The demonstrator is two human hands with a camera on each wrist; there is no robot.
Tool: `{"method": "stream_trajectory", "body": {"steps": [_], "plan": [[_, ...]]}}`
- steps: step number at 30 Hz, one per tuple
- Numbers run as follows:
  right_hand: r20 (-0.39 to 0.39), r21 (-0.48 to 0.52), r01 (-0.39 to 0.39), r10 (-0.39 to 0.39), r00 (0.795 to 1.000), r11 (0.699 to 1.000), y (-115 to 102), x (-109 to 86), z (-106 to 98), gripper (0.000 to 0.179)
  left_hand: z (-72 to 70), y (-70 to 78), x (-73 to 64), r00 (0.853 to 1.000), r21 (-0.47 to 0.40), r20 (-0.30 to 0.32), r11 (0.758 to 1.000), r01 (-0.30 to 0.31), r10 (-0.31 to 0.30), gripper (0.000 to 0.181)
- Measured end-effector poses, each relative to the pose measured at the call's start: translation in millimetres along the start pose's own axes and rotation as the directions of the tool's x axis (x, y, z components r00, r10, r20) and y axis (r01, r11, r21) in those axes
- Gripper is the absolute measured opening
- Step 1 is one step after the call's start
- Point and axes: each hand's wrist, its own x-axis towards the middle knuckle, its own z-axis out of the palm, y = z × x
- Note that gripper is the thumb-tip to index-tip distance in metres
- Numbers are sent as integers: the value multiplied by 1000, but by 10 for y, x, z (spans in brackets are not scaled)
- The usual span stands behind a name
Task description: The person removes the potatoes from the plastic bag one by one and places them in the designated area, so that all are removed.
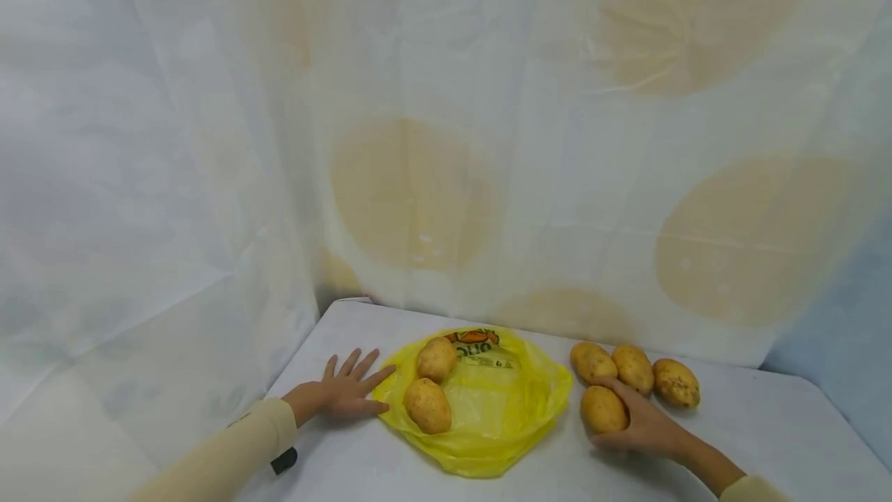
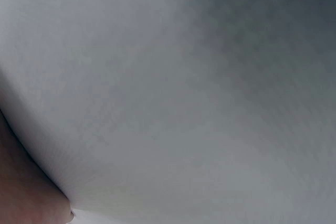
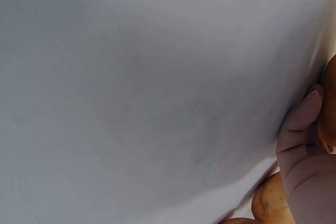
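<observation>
My right hand [image 1: 644, 424] curls its thumb and fingers round a potato [image 1: 602, 410] at the right of the yellow plastic bag [image 1: 498, 401]. In the right wrist view, the thumb and palm [image 3: 304, 166] press along that potato [image 3: 329, 103] at the right edge. Fingers spread, my left hand [image 1: 344, 393] lies on the table with its fingertips at the bag's left edge. Only a bit of the left hand [image 2: 31, 192] enters the left wrist view. Two potatoes, one farther back [image 1: 437, 359] and one nearer [image 1: 428, 406], sit on the left part of the flattened bag.
Behind and beside my right hand lie three more potatoes: a left one [image 1: 593, 363], a middle one [image 1: 633, 369] and a right one [image 1: 677, 383] with dark marks. A white cloth covers the table [image 1: 759, 440]. Spotted curtains [image 1: 557, 177] hang right behind it. A small black object [image 1: 284, 461] is by my left sleeve.
</observation>
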Motion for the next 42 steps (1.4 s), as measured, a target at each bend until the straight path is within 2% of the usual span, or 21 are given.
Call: {"method": "stream_trajectory", "body": {"steps": [6,13,16,20,23,29,36,42], "plan": [[10,20,-12,12,1000,1000,-29,-14,6,90,31,-29,21,1000,-39,-2,999,-20,20,83],[-26,14,-9,10,1000,1000,-61,-13,35,90,22,-41,32,1000,-51,12,999,-8,8,84],[-41,10,-5,5,999,1000,-52,-9,50,90,69,-88,80,1000,-51,-5,999,-5,4,84],[-53,-4,9,-10,999,1000,-20,-2,65,90,49,-70,55,1000,-45,-1,999,1,-1,83],[-63,-31,16,-18,998,999,8,-6,78,91,-24,-16,-1,1000,-36,11,999,0,1,82],[-102,-98,67,-77,992,993,33,-34,114,94,-20,-16,-11,1000,-22,6,1000,-13,13,81],[-146,-118,104,-120,982,988,-4,-46,145,94,-31,-3,-28,1000,-20,-3,1000,1,-2,81],[-180,-122,125,-145,973,985,-31,-78,173,97,63,-70,55,1000,-40,-3,999,-13,13,84]]}}
